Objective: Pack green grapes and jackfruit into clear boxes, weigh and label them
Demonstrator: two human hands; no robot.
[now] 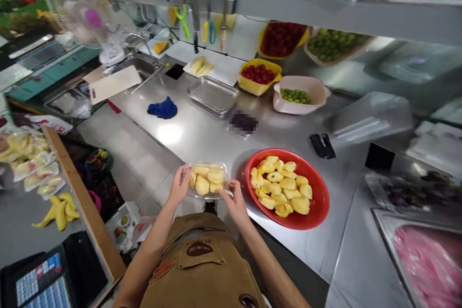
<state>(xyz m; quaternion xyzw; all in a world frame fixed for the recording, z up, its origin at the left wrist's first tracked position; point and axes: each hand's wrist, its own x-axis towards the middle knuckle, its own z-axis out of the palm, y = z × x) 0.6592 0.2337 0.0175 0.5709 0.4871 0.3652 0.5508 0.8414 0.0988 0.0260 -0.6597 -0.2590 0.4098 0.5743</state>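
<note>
Between my two hands is a clear plastic box packed with pale yellow peeled fruit pieces. My left hand grips its left side, thumb and fingers at the rim. On the opposite side, my right hand holds the lower right corner with its fingertips. The box is at the front edge of the steel counter, just above my brown apron. Right beside it stands a red plastic basin with many more yellow fruit pieces.
Behind are a perforated steel tray, a yellow basket of red fruit, a pale basket of green fruit and a blue cloth. Knives hang on the wall. A fan stands by the sink. Bananas lie left.
</note>
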